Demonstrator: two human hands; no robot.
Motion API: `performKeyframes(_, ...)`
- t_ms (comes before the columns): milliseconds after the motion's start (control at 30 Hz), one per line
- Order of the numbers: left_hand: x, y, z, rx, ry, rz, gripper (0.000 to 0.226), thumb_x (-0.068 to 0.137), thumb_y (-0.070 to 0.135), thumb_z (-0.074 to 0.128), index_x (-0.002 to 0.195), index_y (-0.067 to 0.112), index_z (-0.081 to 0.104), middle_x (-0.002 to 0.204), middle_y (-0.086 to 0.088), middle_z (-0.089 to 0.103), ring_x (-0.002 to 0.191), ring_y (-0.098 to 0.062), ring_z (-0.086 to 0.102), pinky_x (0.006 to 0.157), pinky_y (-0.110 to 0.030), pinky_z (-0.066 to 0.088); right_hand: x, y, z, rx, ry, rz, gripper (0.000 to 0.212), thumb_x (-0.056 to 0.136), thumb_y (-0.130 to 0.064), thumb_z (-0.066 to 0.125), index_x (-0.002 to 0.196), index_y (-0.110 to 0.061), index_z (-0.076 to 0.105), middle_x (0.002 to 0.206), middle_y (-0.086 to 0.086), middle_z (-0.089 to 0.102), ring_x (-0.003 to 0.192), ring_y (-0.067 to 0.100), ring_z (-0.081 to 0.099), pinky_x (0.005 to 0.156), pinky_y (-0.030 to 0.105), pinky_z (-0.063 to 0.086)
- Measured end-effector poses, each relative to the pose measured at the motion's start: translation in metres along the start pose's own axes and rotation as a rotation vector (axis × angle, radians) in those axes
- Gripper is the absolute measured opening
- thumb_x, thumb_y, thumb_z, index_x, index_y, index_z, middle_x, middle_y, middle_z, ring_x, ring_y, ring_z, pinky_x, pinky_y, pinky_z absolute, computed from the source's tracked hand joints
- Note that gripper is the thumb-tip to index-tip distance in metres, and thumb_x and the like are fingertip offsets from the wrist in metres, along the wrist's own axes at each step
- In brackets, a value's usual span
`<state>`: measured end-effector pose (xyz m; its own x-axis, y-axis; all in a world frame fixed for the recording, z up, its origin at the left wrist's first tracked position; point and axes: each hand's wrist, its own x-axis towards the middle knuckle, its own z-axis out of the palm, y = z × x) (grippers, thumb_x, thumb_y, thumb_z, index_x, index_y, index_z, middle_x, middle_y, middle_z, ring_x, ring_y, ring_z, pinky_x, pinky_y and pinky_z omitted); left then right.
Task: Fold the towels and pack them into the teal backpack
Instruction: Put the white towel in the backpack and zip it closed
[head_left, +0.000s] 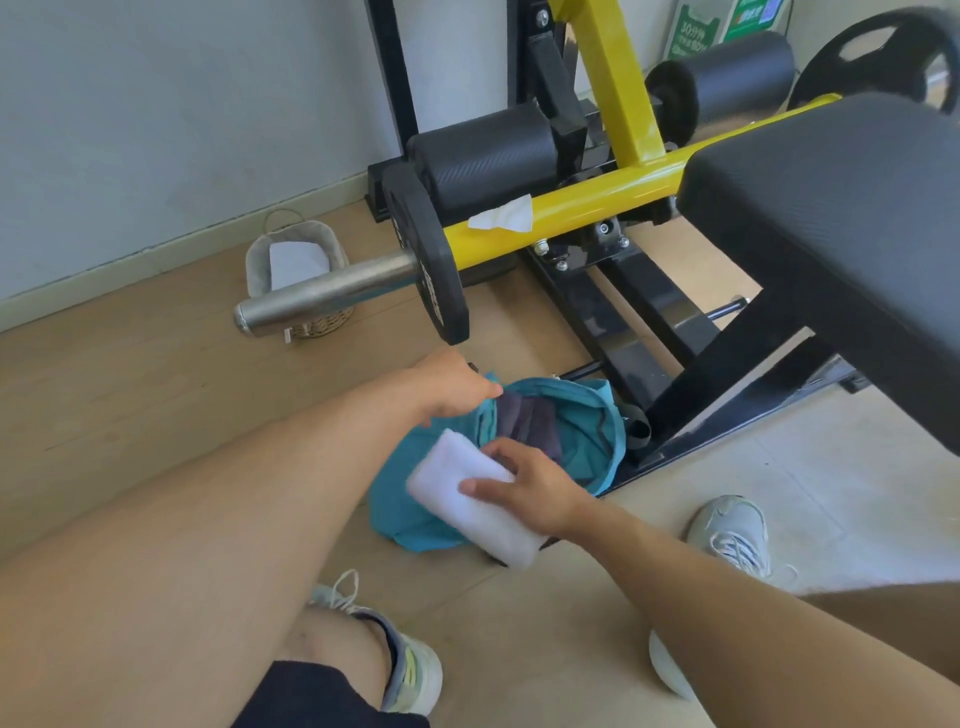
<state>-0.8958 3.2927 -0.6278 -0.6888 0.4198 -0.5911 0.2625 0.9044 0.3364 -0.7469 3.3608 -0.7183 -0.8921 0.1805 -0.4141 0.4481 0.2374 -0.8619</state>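
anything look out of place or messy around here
One thing: a crumpled white wipe or tissue lies draped on the machine's yellow bar, looking left behind. The white towel and teal backpack look in order.

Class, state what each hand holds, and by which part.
Right hand grips the folded white towel across its middle. Left hand pinches the teal backpack by its opening's rim.

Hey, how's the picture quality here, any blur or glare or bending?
Head view: the white towel is smeared by motion blur; soft glare streaks the steel bar; wide-angle distortion bows the baseboard and stretches the left hand forearm; the teal backpack stays fairly sharp.
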Motion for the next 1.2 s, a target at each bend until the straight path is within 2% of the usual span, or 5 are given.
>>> performKeyframes(133,0.004,-0.014,0.01,0.125,-0.023,-0.11,0.075,0.077,0.067,0.074,0.122,0.009,0.059,0.118,-0.013,0.065,0.096,-0.032,0.068,0.084,-0.04,0.061,-0.001,-0.025,0.025,-0.205,-0.124,-0.236,0.048,0.086,-0.052,0.074,0.124,-0.027,0.059,0.109,-0.007,0.066,0.099,0.016,0.059,0.084,0.032,0.047)
performKeyframes(267,0.013,-0.035,0.02,0.259,0.03,-0.112,0.044,0.084,0.034,0.079,0.111,0.002,0.068,0.114,-0.018,0.073,0.102,-0.032,0.072,0.077,-0.034,0.057,-0.003,-0.026,0.024,-0.176,-0.171,-0.316,0.042,0.089,-0.047,0.075,0.122,-0.024,0.062,0.108,-0.007,0.067,0.096,0.015,0.06,0.083,0.03,0.048)
performKeyframes(467,0.021,-0.053,0.019,0.049,0.088,-0.128,0.013,0.093,0.005,0.066,0.105,0.002,0.069,0.103,-0.017,0.074,0.092,-0.03,0.076,0.078,-0.039,0.064,0.006,0.015,-0.03,0.281,-0.475,0.219,0.048,0.091,-0.046,0.072,0.13,-0.02,0.064,0.117,0.007,0.075,0.102,0.024,0.072,0.093,0.042,0.057)
performKeyframes(700,0.021,-0.049,0.013,-0.025,0.131,-0.105,0.011,0.092,0.006,0.07,0.103,0.004,0.072,0.102,-0.015,0.074,0.093,-0.032,0.074,0.085,-0.043,0.062,0.038,0.047,-0.039,0.89,0.032,0.472,0.06,0.088,-0.045,0.073,0.131,-0.005,0.061,0.117,0.015,0.073,0.103,0.032,0.07,0.095,0.046,0.056)
performKeyframes(1200,-0.007,-0.035,0.013,-0.18,-0.066,-0.049,0.008,0.096,0.007,0.068,0.1,0.01,0.062,0.088,-0.007,0.063,0.098,-0.033,0.075,0.088,-0.043,0.061,0.103,0.035,0.006,0.429,0.436,0.517,0.051,0.101,-0.021,0.059,0.147,-0.007,0.043,0.137,0.016,0.058,0.122,0.036,0.055,0.097,0.041,0.047)
